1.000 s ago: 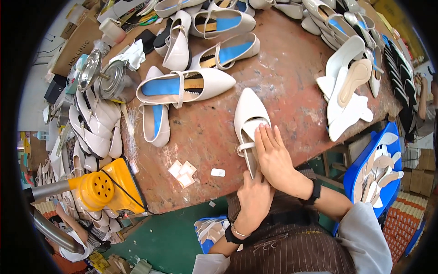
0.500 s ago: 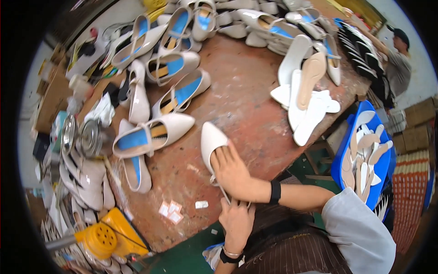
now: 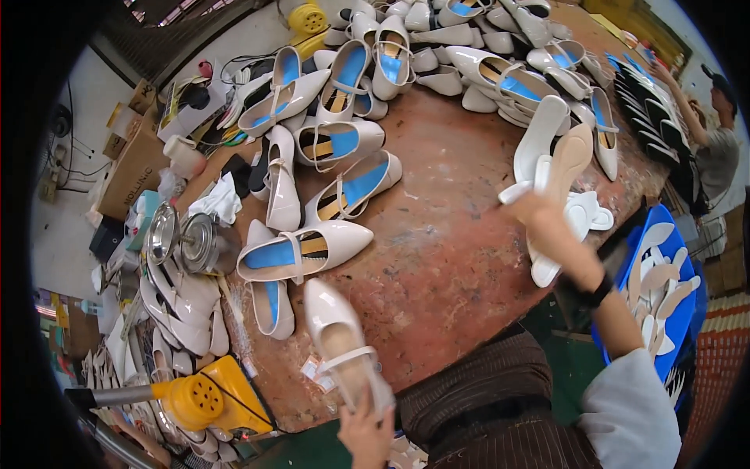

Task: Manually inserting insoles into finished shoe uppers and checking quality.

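My left hand (image 3: 366, 436) grips the heel of a pale beige pointed flat shoe (image 3: 334, 316) at the table's near edge. The shoe's toe points away from me, a strap crosses its opening, and a beige insole shows inside. My right hand (image 3: 551, 230), smeared by motion, is over a pile of insoles at the table's right side. A beige insole (image 3: 573, 156) and a white insole (image 3: 539, 141) stick out beyond it. Whether its fingers hold one of them does not show.
Several beige strap shoes with blue inner soles (image 3: 312, 252) stand at left, more heaped at the back. Near left are a yellow machine (image 3: 197, 402) and a metal pot (image 3: 207, 246). A blue basket of insoles (image 3: 666, 297) is at right; a person (image 3: 715, 148) stands beyond beside black shoe parts.
My right hand has come out of the shoe and moved right to the insole pile. The left hand has shifted the shoe nearer and left. The view has swung a little.
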### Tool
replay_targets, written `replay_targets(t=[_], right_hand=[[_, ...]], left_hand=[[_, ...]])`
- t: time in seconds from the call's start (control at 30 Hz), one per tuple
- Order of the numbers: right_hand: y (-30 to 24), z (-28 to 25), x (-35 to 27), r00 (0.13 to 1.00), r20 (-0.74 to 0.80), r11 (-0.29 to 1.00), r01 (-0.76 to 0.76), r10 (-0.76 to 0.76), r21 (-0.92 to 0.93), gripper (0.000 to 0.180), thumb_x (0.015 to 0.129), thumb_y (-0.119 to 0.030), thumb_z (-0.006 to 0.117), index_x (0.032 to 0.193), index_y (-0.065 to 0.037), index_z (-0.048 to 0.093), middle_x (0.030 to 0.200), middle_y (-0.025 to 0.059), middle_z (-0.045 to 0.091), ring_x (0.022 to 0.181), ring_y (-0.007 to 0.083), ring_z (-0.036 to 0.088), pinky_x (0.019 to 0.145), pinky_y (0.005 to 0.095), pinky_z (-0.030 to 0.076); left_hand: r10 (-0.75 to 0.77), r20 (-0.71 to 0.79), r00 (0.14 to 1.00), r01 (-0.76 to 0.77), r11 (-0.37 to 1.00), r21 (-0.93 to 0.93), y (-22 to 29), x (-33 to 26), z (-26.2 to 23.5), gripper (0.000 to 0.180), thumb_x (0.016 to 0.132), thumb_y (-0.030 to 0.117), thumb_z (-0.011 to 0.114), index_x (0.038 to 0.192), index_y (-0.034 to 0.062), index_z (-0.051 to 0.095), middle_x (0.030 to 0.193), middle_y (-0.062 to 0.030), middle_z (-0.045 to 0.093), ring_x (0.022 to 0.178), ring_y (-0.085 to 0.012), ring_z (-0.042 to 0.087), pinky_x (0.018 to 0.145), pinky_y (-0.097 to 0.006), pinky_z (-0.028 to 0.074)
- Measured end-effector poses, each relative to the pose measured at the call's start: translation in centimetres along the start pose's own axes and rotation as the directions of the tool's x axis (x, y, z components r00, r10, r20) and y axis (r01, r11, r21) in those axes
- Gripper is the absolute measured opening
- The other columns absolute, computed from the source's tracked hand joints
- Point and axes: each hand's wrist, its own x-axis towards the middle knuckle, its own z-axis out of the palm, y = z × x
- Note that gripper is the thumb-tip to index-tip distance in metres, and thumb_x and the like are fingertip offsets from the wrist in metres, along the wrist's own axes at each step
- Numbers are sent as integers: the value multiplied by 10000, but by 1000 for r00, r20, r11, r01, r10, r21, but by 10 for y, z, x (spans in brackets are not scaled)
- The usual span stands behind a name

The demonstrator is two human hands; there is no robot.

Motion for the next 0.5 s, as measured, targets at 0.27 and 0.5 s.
replay_targets(t=[0.27,0.5], right_hand=[[125,-43,-21,983,184,859,90,5,-505,576,678,90,625,1219,-107,615,1445,205,468,1444,375,318,1203,517,229],[88,-30,11,973,124,965,213,-195,-154,420,554,-195,785,884,-82,552,898,116,552,937,342,544,958,467,418]], left_hand=[[176,-491,853,-69,971,227,59,77,-53,627,764,220,812,1332,69,592,1488,-198,457,1293,-406,469,1064,-456,402],[550,-226,804,-592,704,-392,241,223,55,880,817,461,770,1488,38,390,1515,-323,325,1406,-480,326,1121,-512,328]])
